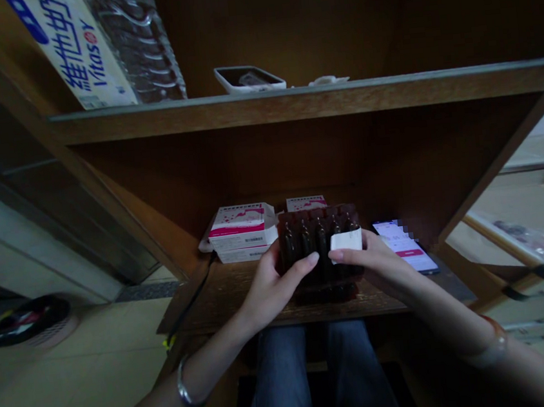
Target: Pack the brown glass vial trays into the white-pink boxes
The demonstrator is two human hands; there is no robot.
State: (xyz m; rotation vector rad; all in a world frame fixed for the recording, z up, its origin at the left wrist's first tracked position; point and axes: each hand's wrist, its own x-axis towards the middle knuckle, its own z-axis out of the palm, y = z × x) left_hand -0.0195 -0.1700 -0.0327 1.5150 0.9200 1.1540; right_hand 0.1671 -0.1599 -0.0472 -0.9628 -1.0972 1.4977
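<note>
Front edge of the table (284,320): your left hand (273,284) and right hand (373,264) sit just behind it, close together, fingertips nearly meeting but apart.
Left grip: your fingers lie across the front of a brown ampoule tray (324,288), holding it.
Right grip: you pinch a white paper slip (346,241) against the tray's upper right corner. You can't tell from this view whether the slip is stuck on or loose.
Tray: centered on the table, between your hands, tipped toward you; its underside is too dark to tell if it touches the wood.
Contents: dark glass ampoules (322,240) stand in a row, and none looks removed. The slip is only partly clear of the tray.
Back of the table: two pink-and-white cartons (242,226) sit left of the tray; a lit smartphone (405,248) lies to its right.
Overhead: on a wooden shelf (291,104) are a Vitasoy-labeled pack (75,49) and a white-framed device (249,78).
</note>
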